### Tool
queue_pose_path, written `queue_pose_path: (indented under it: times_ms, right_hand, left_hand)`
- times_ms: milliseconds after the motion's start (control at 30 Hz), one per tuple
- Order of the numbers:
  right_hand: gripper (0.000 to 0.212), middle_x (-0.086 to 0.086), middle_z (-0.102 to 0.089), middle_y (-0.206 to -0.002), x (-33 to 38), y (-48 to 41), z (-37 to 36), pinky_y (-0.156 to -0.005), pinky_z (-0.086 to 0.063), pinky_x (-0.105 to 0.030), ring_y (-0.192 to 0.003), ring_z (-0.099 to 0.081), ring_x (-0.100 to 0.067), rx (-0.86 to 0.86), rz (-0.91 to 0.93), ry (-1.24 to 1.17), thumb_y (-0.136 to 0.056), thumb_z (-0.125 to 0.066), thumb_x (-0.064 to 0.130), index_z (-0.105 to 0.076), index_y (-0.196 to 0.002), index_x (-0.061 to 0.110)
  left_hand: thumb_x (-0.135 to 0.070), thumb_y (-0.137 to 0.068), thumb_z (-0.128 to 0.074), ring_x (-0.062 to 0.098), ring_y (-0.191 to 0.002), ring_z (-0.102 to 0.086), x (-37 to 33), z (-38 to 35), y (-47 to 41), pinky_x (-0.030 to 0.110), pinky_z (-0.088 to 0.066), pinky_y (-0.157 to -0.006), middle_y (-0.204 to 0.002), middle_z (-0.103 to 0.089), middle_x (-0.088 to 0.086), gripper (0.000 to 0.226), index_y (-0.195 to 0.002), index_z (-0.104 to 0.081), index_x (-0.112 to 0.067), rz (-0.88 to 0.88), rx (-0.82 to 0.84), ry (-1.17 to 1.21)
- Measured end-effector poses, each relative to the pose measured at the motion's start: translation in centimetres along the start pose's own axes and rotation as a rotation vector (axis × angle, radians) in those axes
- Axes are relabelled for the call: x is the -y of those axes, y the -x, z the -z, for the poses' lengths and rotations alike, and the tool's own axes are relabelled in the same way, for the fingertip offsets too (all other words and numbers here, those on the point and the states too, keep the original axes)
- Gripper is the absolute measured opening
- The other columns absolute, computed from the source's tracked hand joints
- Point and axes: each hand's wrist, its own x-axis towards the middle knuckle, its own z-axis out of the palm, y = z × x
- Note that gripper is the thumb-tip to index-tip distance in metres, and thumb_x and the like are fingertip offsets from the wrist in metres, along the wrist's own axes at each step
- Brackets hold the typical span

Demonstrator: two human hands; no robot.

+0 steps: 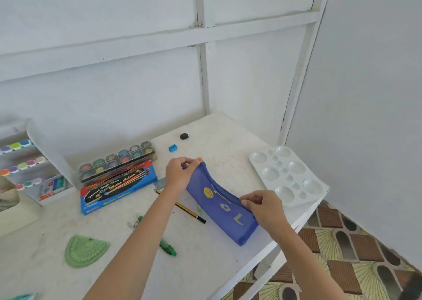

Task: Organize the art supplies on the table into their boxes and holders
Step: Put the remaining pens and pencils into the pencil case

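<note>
A blue pencil case (pixel 222 206) with yellow prints lies on the white table (pixel 205 265) near its right edge. My left hand (pixel 180 174) pinches the case's far end. My right hand (pixel 266 207) pinches its top edge near the close end. A yellow-and-black pencil (pixel 182 208) lies just left of the case, partly under my left forearm. A green pen (pixel 167 247) and a green protractor (pixel 84 250) lie closer to me. A blue sharpener (pixel 172 148) and a black eraser (pixel 184 136) sit further back.
A white paint palette (pixel 288 176) lies at the table's right edge. A blue watercolour box (pixel 116 190) and a clear case of paint pots (pixel 118 162) sit at the left, beside a white rack of colour pots (pixel 25 162). Patterned floor shows at the right.
</note>
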Motion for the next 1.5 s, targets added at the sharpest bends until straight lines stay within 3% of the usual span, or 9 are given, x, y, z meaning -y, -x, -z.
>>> queue_pose_path:
  times_ms: [200,367,533,667,867,1100,1233,1333,1500]
  right_hand:
    - [0.030,-0.003,-0.049,-0.088,2.3,-1.3,1.5,-0.068,-0.042,-0.008,-0.078,-0.058,-0.009,0.111,0.279,0.074,-0.097,-0.045,0.005,-0.063,-0.103,0.028]
    - [0.043,0.001,-0.047,-0.095,5.5,-2.2,2.8,-0.074,-0.039,-0.005,-0.075,-0.056,-0.001,0.184,0.560,0.142,-0.092,-0.039,-0.012,-0.066,-0.095,0.022]
    - [0.046,0.000,-0.059,-0.096,7.2,-3.4,1.7,-0.074,-0.038,-0.010,-0.084,-0.054,-0.008,0.257,0.808,0.166,-0.085,-0.038,-0.013,-0.069,-0.094,0.020]
    - [0.038,0.011,-0.062,-0.092,5.9,-4.0,0.8,-0.078,-0.045,-0.021,-0.089,-0.056,-0.011,0.349,0.781,0.163,-0.086,-0.049,-0.005,-0.067,-0.091,0.028]
    - [0.025,0.016,-0.062,-0.093,4.8,-3.4,0.6,-0.090,-0.039,-0.031,-0.097,-0.052,-0.007,0.383,0.714,0.201,-0.083,-0.053,0.018,-0.068,-0.078,0.037]
    - [0.009,0.017,-0.065,-0.090,4.3,-4.0,-0.2,-0.083,-0.049,-0.038,-0.089,-0.059,-0.007,0.220,0.572,0.242,-0.086,-0.063,0.022,-0.070,-0.088,0.027]
    - [0.043,0.020,-0.056,-0.098,4.4,-4.2,-0.5,-0.090,-0.046,-0.040,-0.097,-0.053,-0.012,0.270,0.582,0.329,-0.077,-0.059,0.001,-0.063,-0.112,0.025]
    - [0.057,0.029,-0.048,-0.097,4.9,-4.5,-0.6,-0.090,-0.044,-0.037,-0.096,-0.049,-0.010,0.310,0.624,0.296,-0.073,-0.052,-0.010,-0.060,-0.118,0.024]
    - [0.063,0.019,-0.053,-0.102,6.3,-4.7,-1.7,-0.080,-0.036,-0.006,-0.096,-0.047,0.002,0.428,0.619,0.159,-0.075,-0.046,-0.018,-0.056,-0.120,0.025]
  left_hand:
    - [-0.035,-0.087,-0.064,0.009,-0.076,-0.061,-0.9,3.7,1.4,0.020,-0.043,-0.063,-0.083,-0.068,0.001,0.024,-0.105,-0.060,-0.020,0.202,0.093,0.318]
    - [-0.012,-0.098,-0.047,0.013,-0.087,-0.062,-1.3,6.7,2.7,0.015,-0.047,-0.069,-0.095,-0.067,-0.001,0.023,-0.113,-0.063,-0.016,0.127,0.121,0.521]
    - [-0.042,-0.098,-0.039,0.014,-0.096,-0.061,-2.1,6.2,5.1,0.032,-0.048,-0.079,-0.105,-0.066,-0.004,0.032,-0.095,-0.066,-0.025,0.249,-0.080,0.666]
    - [-0.020,-0.098,-0.047,0.009,-0.093,-0.056,-1.3,5.2,7.5,0.021,-0.042,-0.072,-0.100,-0.060,-0.006,0.013,-0.096,-0.059,-0.025,0.125,-0.205,0.579]
    - [-0.011,-0.096,-0.049,-0.002,-0.090,-0.054,0.0,5.0,10.0,0.003,-0.038,-0.075,-0.096,-0.057,-0.001,0.024,-0.115,-0.051,-0.026,0.020,-0.034,0.489]
    - [-0.016,-0.071,-0.051,0.005,-0.107,-0.054,1.0,5.4,11.2,0.015,-0.042,-0.083,-0.109,-0.061,-0.006,0.044,-0.112,-0.054,-0.030,0.034,0.002,0.455]
    - [0.002,-0.071,-0.051,0.008,-0.118,-0.049,0.7,5.7,11.9,0.039,-0.043,-0.089,-0.116,-0.060,-0.010,0.035,-0.076,-0.072,-0.024,-0.104,-0.038,0.384]
    - [0.011,-0.080,-0.046,0.011,-0.126,-0.046,1.0,6.2,12.0,0.039,-0.043,-0.094,-0.124,-0.059,-0.012,0.049,-0.082,-0.077,-0.027,-0.135,-0.103,0.290]
    - [0.005,-0.086,-0.040,-0.011,-0.131,-0.032,1.2,6.5,12.7,0.008,-0.025,-0.105,-0.133,-0.046,-0.033,0.055,-0.126,-0.056,-0.030,-0.132,-0.128,0.066]
